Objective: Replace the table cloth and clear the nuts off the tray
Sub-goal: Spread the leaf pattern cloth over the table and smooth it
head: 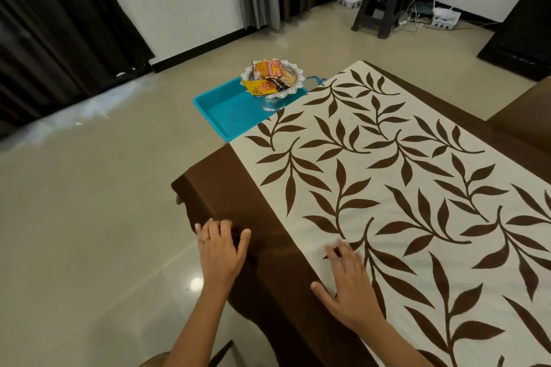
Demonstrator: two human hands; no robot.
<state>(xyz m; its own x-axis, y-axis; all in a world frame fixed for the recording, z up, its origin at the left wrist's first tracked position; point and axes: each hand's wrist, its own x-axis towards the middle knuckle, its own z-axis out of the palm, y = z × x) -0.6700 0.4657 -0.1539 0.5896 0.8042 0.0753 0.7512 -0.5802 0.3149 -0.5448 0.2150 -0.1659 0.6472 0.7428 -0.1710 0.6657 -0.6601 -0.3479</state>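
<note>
while the flat-fingered right hand (348, 286) presses the leaf-print tablecloth (387, 187), the left hand (220, 244) bends over its hem, grip unclear; smoothing likely, then reaching for the nut packets (268, 79).

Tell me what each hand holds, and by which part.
The right hand lies flat on the table cloth, holding nothing. The left hand rests curled on its brown border; whether it pinches the cloth cannot be told.

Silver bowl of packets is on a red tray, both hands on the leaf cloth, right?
The tray is blue, not red, as the head view shows. The silver bowl stands on it; left hand and right hand rest on the leaf cloth.
</note>
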